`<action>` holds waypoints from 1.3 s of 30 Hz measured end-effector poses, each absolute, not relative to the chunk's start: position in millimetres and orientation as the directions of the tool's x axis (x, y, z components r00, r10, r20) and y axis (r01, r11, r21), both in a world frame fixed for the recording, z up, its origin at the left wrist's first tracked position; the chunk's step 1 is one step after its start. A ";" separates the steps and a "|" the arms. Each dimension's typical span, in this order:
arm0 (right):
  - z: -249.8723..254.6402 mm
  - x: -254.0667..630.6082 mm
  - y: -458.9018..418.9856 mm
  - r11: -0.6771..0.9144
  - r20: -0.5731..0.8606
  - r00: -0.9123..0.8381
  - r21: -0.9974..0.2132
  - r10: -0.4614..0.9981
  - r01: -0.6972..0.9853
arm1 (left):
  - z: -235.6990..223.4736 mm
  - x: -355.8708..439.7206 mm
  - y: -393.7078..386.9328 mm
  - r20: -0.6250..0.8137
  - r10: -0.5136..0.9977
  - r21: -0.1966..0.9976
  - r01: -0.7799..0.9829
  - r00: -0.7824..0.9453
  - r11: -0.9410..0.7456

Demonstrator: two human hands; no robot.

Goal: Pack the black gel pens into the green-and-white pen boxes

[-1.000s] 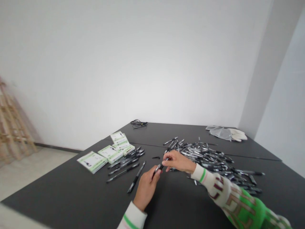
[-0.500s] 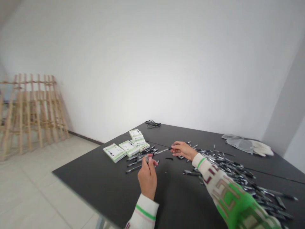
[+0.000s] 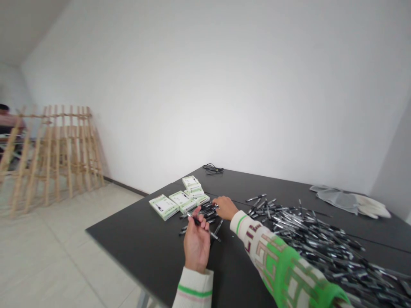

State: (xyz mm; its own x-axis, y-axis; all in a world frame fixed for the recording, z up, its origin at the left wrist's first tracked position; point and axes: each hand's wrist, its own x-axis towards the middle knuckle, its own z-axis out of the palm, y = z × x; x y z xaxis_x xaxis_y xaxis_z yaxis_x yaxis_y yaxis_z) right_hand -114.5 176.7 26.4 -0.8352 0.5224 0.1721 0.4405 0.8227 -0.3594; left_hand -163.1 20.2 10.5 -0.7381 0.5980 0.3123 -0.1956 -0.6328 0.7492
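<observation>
My left hand [image 3: 196, 243] is raised over the dark table [image 3: 135, 239] with its fingers closed on a black pen [image 3: 205, 229] that slants down to the right. My right hand [image 3: 225, 207] reaches left across the table and rests on a small row of black pens [image 3: 201, 213] beside the green and white boxes [image 3: 180, 199]. Its fingers are curled down onto the pens; what they grip is hidden. A large heap of black pens [image 3: 314, 237] spreads along the table to the right of my right sleeve.
A black cable [image 3: 213, 169] lies at the table's far corner and pale gloves [image 3: 353, 202] lie at the far right. Wooden frames [image 3: 54, 149] lean on the wall at the left, with a person partly seen behind them. The table edge runs close to my left wrist.
The view has swung left. My right hand moved from the middle of the table leftward onto the row of pens by the boxes. My left hand stays raised with a pen.
</observation>
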 end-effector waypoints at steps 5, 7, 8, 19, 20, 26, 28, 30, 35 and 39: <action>34.6 -62.9 190.5 0.870 0.067 -0.897 -0.284 0.436 0.402 | 13.6 -148.7 16.8 0.382 0.579 0.811 -0.039 -0.721 -0.583; 36.0 -29.9 198.1 0.871 -0.001 -0.907 -0.278 0.421 0.405 | 15.2 -143.0 14.6 0.417 0.571 0.842 0.064 -0.707 -0.536; 35.8 -12.5 200.7 0.867 -0.024 -0.904 -0.275 0.426 0.416 | 16.1 -140.7 13.6 0.435 0.573 0.852 0.112 -0.694 -0.511; 7.7 85.8 178.7 0.765 0.070 -0.795 -0.333 0.603 0.551 | 11.9 -121.7 16.9 0.551 0.747 0.812 0.448 -0.373 -0.375; 4.3 85.3 179.5 0.756 0.097 -0.777 -0.336 0.622 0.562 | 10.5 -120.3 17.7 0.556 0.753 0.801 0.471 -0.353 -0.371; -12.1 59.2 200.3 0.725 0.204 -0.709 -0.363 0.675 0.585 | 7.9 -119.2 20.5 0.570 0.744 0.764 0.558 -0.349 -0.323; -16.3 42.3 207.5 0.721 0.210 -0.703 -0.370 0.680 0.586 | 9.1 -119.4 19.7 0.573 0.746 0.755 0.573 -0.341 -0.318; -20.3 24.2 212.2 0.716 0.204 -0.702 -0.376 0.683 0.588 | 10.2 -119.0 18.5 0.576 0.749 0.746 0.586 -0.327 -0.317; -27.9 -11.5 217.3 0.710 0.183 -0.705 -0.386 0.685 0.589 | 9.9 -117.8 18.1 0.577 0.756 0.730 0.612 -0.310 -0.306; -31.5 -23.1 220.3 0.699 0.170 -0.704 -0.411 0.689 0.585 | 7.0 -119.4 20.5 0.567 0.761 0.728 0.623 -0.316 -0.284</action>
